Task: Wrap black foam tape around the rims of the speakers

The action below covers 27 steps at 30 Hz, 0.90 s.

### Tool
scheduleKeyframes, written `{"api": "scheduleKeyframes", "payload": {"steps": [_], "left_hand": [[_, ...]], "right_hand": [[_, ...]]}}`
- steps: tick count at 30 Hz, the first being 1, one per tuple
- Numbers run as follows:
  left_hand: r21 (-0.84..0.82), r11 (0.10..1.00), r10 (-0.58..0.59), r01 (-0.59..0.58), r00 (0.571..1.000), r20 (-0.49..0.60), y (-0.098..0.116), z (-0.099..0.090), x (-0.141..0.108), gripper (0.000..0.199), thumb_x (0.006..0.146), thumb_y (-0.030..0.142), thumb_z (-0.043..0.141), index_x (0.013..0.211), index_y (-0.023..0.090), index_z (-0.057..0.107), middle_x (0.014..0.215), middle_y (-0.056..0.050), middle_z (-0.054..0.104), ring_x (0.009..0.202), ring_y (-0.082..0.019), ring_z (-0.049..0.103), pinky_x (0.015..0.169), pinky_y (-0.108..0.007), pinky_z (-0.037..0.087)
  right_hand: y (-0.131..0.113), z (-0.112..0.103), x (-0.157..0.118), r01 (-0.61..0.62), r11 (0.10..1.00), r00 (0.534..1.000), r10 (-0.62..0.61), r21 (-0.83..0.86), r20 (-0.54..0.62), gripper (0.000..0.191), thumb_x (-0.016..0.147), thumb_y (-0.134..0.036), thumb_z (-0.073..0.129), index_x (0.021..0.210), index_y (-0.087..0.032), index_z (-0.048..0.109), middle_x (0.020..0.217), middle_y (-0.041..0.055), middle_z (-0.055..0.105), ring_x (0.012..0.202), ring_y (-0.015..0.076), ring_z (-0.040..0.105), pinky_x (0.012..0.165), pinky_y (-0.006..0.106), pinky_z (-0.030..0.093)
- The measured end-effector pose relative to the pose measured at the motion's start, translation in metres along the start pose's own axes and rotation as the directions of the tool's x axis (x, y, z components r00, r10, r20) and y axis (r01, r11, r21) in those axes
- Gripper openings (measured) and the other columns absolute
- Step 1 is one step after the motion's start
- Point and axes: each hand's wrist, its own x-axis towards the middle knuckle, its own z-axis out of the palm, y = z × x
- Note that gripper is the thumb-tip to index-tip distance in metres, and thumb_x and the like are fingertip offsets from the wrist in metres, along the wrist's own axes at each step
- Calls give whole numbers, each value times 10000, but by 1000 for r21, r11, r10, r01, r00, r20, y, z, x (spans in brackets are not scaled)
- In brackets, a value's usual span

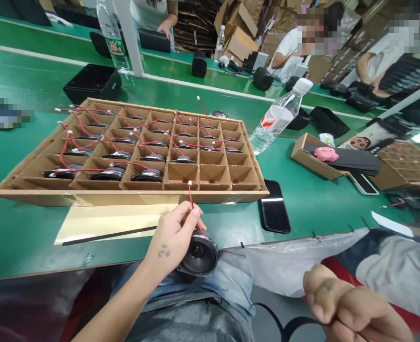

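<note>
My left hand is closed on a small black loudspeaker with a round cone, just off the table's front edge above my lap. Its thin red wire rises between thumb and fingers to a white plug. Off to the lower right, my right hand is closed with curled fingers; whatever they may pinch is hidden. Beyond my left hand stands a divided cardboard tray. Several speakers with red wires lie in its cells, while some front-right cells hold none. A black strip lies on yellowish paper beside my left hand.
Right of the tray are a black phone and a tilted water bottle. Farther right, a cardboard box holds dark sheets and a pink object. A black housing sits behind the tray. Several people work across the green table.
</note>
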Motion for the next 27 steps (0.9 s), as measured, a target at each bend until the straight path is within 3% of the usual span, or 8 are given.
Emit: {"api": "scheduleKeyframes", "payload": {"steps": [6, 9, 11, 16, 18, 20, 23, 27], "left_hand": [[145, 989, -44, 40, 999, 23, -10, 11, 16, 382, 883, 523, 398, 745, 194, 537, 668, 3, 640, 616, -157, 570, 618, -272, 403], [260, 965, -46, 38, 999, 27, -6, 9, 21, 416, 883, 539, 365, 718, 205, 551, 670, 0, 638, 633, -178, 570, 627, -292, 378], [339, 940, -44, 28, 998, 40, -4, 7, 21, 428, 874, 552, 358, 695, 212, 547, 659, -5, 629, 625, -194, 558, 617, -308, 355], [409, 913, 5, -5, 1000, 3, -14, -6, 7, 485, 832, 621, 380, 1059, 232, 559, 1006, -41, 643, 931, -256, 583, 849, -396, 397], [416, 907, 99, -62, 993, -69, -24, -13, -4, 521, 838, 624, 404, 1184, 241, 476, 1096, -48, 590, 982, -246, 568, 905, -423, 400], [475, 856, 268, -201, 960, -77, -33, -19, -15, 431, 868, 564, 436, 1162, 250, 458, 1079, -44, 547, 974, -225, 556, 891, -406, 420], [548, 715, 447, -434, 886, 119, -43, -21, -24, 365, 902, 502, 444, 1175, 259, 435, 1153, -52, 494, 1080, -225, 497, 938, -398, 403], [520, 621, 476, -586, 809, 345, -51, -19, -15, 521, 890, 550, 449, 1326, 295, 322, 1358, -67, 391, 1224, -250, 409, 996, -428, 398]], "right_hand": [[14, 5, 12, -111, 977, 993, 102, 182, 57, 371, 805, -397, 683, 620, -180, 446, 1115, 76, 533, 1085, 264, 542, 651, 328, 519], [20, 13, 16, -108, 943, 994, 102, 315, 35, 420, 803, -364, 696, 627, -165, 370, 905, 47, 543, 664, 136, 615, 522, 243, 475], [21, 17, 20, -116, 917, 993, 111, 382, 34, 419, 806, -340, 698, 648, -167, 351, 760, -4, 490, 416, 44, 467, 430, 203, 397], [21, 20, 30, -273, 897, 961, 239, 347, 138, 195, 777, -276, 741, 922, -276, 610, 1027, 7, 583, 512, 43, 577, 477, 180, 459], [22, 19, 34, -348, 869, 936, 301, 351, 183, 301, 753, -228, 761, 1013, -306, 631, 1071, 10, 594, 572, 49, 616, 514, 160, 493], [22, 19, 38, -392, 853, 918, 335, 344, 213, 192, 778, -199, 734, 942, -269, 664, 1026, 8, 605, 599, 51, 625, 555, 159, 518], [19, 20, 49, -396, 885, 910, 344, 245, 230, 34, 843, -199, 652, 828, -204, 682, 977, 26, 601, 633, 66, 621, 622, 207, 549], [12, 30, 69, -356, 929, 903, 370, -103, 220, 108, 828, -189, 632, 728, -153, 652, 917, 43, 602, 590, 60, 569, 537, 188, 487]]}}
